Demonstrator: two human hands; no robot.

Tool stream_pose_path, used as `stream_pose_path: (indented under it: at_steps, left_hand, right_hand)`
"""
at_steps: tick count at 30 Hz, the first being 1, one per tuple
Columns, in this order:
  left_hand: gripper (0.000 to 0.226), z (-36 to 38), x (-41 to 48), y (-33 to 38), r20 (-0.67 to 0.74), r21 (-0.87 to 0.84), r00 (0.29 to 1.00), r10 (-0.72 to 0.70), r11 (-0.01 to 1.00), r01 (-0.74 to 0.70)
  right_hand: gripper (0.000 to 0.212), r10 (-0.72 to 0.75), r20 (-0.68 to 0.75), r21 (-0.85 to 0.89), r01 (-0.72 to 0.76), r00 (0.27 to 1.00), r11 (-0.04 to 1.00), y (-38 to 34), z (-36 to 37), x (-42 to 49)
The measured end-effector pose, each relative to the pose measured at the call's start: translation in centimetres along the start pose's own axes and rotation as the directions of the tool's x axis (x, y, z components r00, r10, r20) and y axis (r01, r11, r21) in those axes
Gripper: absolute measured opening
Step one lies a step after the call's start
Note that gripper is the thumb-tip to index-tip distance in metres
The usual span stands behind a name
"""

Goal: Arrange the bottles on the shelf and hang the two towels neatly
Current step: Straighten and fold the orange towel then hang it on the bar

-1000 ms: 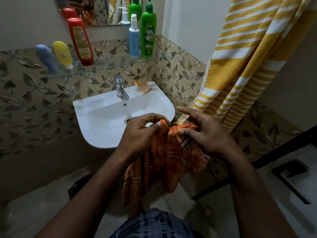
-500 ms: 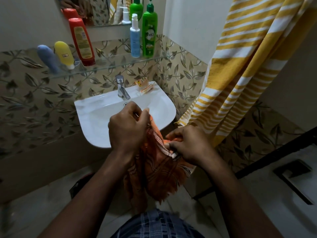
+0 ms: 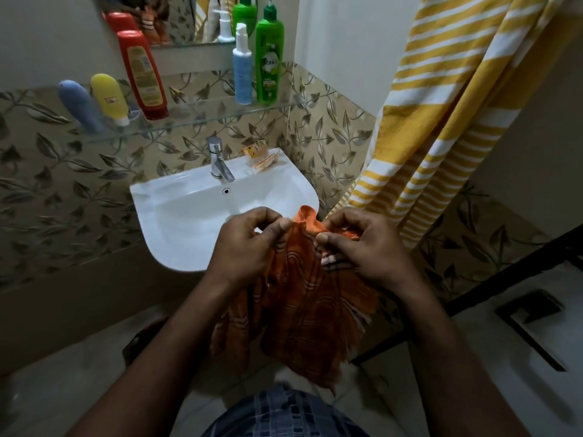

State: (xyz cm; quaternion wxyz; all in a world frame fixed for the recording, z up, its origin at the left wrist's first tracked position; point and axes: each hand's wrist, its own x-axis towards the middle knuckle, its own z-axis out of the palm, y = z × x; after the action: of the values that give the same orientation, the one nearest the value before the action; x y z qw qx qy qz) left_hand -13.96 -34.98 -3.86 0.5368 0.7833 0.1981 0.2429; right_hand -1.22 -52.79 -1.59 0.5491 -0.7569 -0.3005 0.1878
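Pinching with left hand (image 3: 246,244) and right hand (image 3: 366,247) at the bunched orange towel (image 3: 303,304), holding it just in front of the sink (image 3: 189,216). Probably risking a crooked hang, gripping mid-edge instead of corners.

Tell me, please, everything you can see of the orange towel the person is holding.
The orange towel looks like thin woven cloth with paler curved stripes and a frayed, fringed lower edge. It is bunched and crumpled, not spread flat. The left hand and right hand each pinch its top edge, and a small fold pokes up between them. The rest hangs loose below the hands, in front of the white sink. It is not yet hung on anything.
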Motion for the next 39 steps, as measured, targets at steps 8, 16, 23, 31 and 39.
stream_pose_path:
  at_steps: [8, 16, 23, 31, 39]
  left_hand:
    - [0.010, 0.7, -0.5, 0.7, 0.137, -0.003, 0.987, 0.087, 0.996, -0.088]
    - [0.015, 1.1, -1.5, 0.7, 0.203, -0.034, 0.978, 0.048, 0.999, -0.042]
    - [0.011, 0.7, -2.1, -2.3, 0.155, 0.164, 0.987, -0.037, 0.986, 0.011]
    - [0.018, 1.7, -1.3, -0.5, 0.094, 0.077, 0.994, 0.061, 0.995, -0.068]
    - [0.018, 1.7, -1.5, -1.1, 0.035, 0.217, 0.992, 0.123, 0.968, -0.128]
  right_hand:
    - [0.036, -0.110, 0.125, -0.428, 0.154, 0.986, 0.890, -0.5, 2.0, -0.1]
    - [0.013, -0.262, -0.046, -0.428, 0.218, 0.964, 0.877, -1.0, -0.2, -0.7]
    - [0.014, -0.302, -0.279, -0.477, 0.142, 0.911, 0.867, 0.7, -3.0, -0.2]
    - [0.017, -0.211, 0.126, -0.361, 0.243, 0.969, 0.900, 0.4, 1.2, -1.0]
    - [0.009, -0.205, 0.030, -0.326, 0.203, 0.978, 0.923, 0.3, 1.2, -0.8]
